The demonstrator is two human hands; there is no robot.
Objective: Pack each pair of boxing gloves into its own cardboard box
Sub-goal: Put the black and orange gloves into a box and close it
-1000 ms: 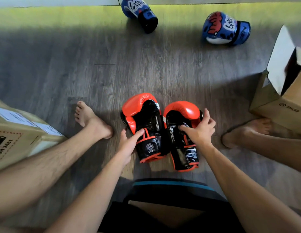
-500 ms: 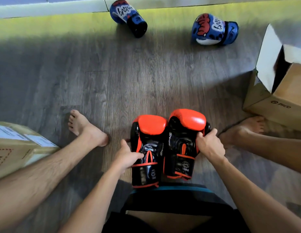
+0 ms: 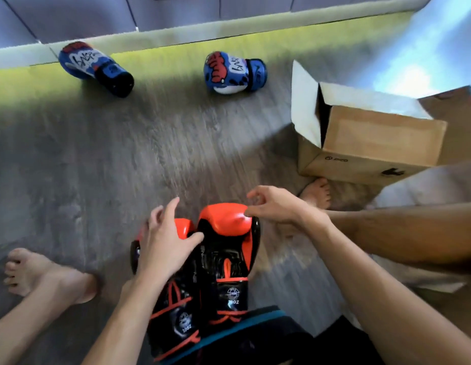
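Two red-and-black boxing gloves lie side by side on the floor between my legs, cuffs toward me: the left glove and the right glove. My left hand lies spread over the padded end of the left glove, fingers straight. My right hand hovers at the top of the right glove with loosely curled fingers, only its thumb touching the red padding. Farther off lie two blue patterned gloves, one at the far left and one in the middle. An open cardboard box lies on its side at the right.
My bare feet rest on the grey wooden floor, the left foot at lower left and the right foot just in front of the box. A low pale ledge runs along the far side. The picture is blurred by motion.
The red gloves have come closer to my body. Both hands have let go of the gloves' sides and moved up to the padded ends. The view has swung right; the left box is out of sight.
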